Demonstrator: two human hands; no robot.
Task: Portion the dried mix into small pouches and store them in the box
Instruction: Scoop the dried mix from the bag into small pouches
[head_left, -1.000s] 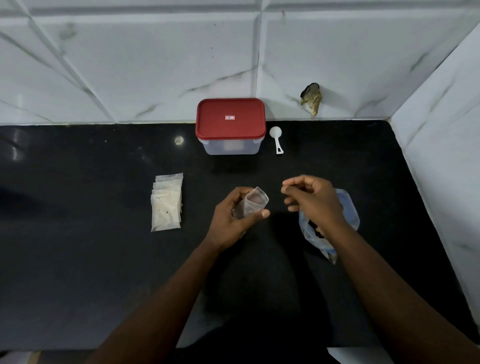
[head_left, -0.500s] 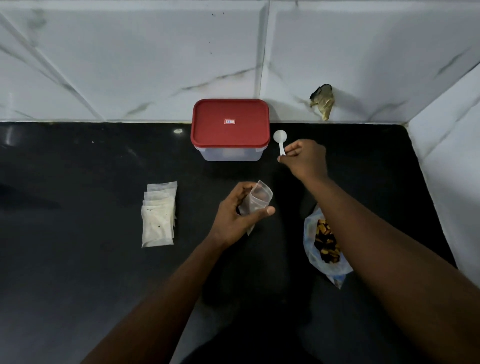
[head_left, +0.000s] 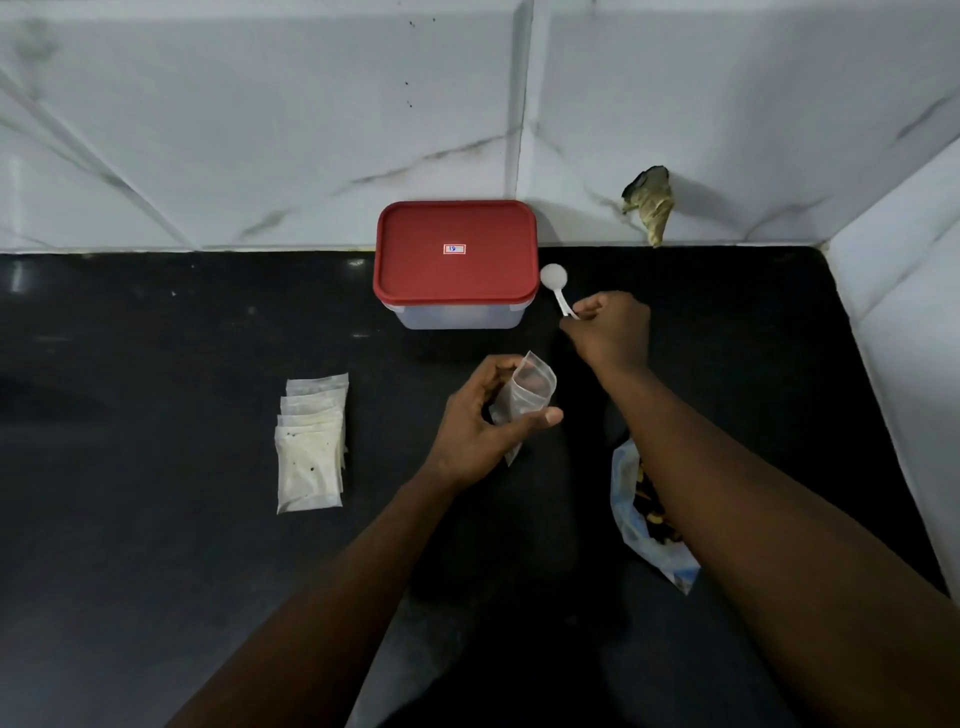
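Observation:
My left hand (head_left: 480, 423) holds a small clear pouch (head_left: 524, 397) upright with its mouth spread open, above the black counter. My right hand (head_left: 613, 332) pinches the handle of a white plastic scoop (head_left: 556, 283), which lies just right of the box. The clear box with its red lid (head_left: 456, 257) shut stands against the back wall. A clear bag of dried mix (head_left: 644, 512) lies on the counter under my right forearm, partly hidden. A stack of several empty pouches (head_left: 310, 447) lies to the left.
The black counter (head_left: 156, 545) meets white marble wall tiles at the back and on the right. A crumpled brownish scrap (head_left: 650, 202) sits against the back wall at the right.
My right hand went from beside the pouch up to the scoop and closed its fingers on the handle. The left hand kept the pouch in about the same place.

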